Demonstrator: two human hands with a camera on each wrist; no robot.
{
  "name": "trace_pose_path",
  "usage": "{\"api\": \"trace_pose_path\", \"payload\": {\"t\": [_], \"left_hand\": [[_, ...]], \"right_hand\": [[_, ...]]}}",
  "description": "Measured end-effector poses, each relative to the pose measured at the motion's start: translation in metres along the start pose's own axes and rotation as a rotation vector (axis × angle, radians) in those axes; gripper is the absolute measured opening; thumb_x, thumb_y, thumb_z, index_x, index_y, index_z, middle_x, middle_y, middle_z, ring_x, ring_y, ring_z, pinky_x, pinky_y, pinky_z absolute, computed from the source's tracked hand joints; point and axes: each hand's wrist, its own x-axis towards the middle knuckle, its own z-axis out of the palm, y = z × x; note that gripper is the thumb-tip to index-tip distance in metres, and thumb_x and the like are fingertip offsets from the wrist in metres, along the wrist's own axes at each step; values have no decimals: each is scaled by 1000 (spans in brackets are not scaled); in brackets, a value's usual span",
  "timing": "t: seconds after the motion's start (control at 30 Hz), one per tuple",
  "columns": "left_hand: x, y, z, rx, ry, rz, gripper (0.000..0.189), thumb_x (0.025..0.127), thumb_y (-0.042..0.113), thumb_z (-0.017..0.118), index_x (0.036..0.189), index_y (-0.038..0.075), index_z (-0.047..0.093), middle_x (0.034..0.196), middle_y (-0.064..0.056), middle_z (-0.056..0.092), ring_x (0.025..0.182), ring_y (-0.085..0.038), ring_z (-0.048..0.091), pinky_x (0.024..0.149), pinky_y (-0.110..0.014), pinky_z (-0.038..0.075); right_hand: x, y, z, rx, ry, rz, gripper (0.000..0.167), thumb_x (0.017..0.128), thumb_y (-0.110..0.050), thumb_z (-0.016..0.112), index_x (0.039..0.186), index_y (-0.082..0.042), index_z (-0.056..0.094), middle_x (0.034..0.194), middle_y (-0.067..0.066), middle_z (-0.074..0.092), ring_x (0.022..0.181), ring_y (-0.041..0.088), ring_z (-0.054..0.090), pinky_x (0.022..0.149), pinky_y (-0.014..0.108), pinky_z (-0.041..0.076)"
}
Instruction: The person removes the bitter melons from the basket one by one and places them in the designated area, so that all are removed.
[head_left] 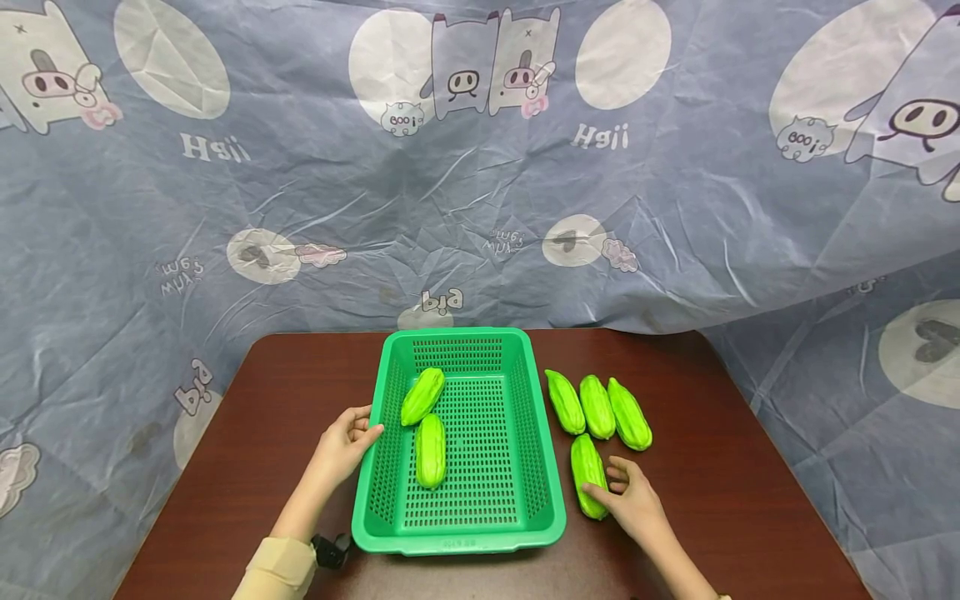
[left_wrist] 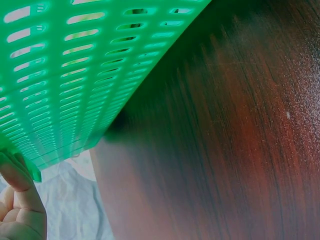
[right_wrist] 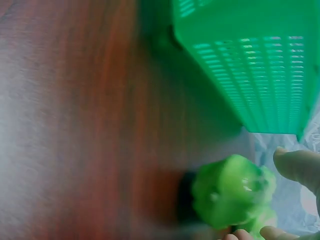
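Observation:
In the head view my left hand (head_left: 347,443) pinches the left rim of a green plastic basket (head_left: 461,544), thumb on top and fingers outside. The left wrist view shows the slotted basket wall (left_wrist: 80,65) beside the fingers (left_wrist: 22,192). Inside the basket, two light-green ridged gourds (head_left: 423,396) lie toward the left. My right hand (head_left: 633,500) is at a single gourd (head_left: 588,475) right of the basket, its thumb over the gourd's side and its fingers spread. From the right wrist, the thumb (right_wrist: 297,167) appears apart from the gourd (right_wrist: 230,192), with fingertips low beside it.
Three more gourds (head_left: 597,407) lie side by side behind the one at my right hand. All this stands on a dark red-brown wooden table (head_left: 292,400). A blue-grey printed cloth (head_left: 465,200) hangs behind the table's far edge.

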Motion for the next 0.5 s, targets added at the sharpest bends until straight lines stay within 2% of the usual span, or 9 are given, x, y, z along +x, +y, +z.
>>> {"api": "trace_pose_path", "payload": {"t": [0.2, 0.5], "left_hand": [[0, 0, -1, -2, -3, 0, 49, 98, 19, 63, 141, 0, 48, 114, -14, 64, 87, -13, 60, 69, -25, 48], [0, 2, -1, 0, -4, 3, 49, 98, 18, 62, 141, -1, 48, 115, -15, 64, 88, -13, 60, 70, -25, 49]], "right_hand": [[3, -9, -14, 9, -13, 4, 77, 90, -35, 71, 146, 6, 36, 139, 32, 48, 121, 47, 53, 90, 49, 52], [8, -27, -32, 26, 0, -4, 84, 92, -43, 69, 151, 2, 29, 146, 28, 43, 129, 43, 48, 97, 52, 48]]}}
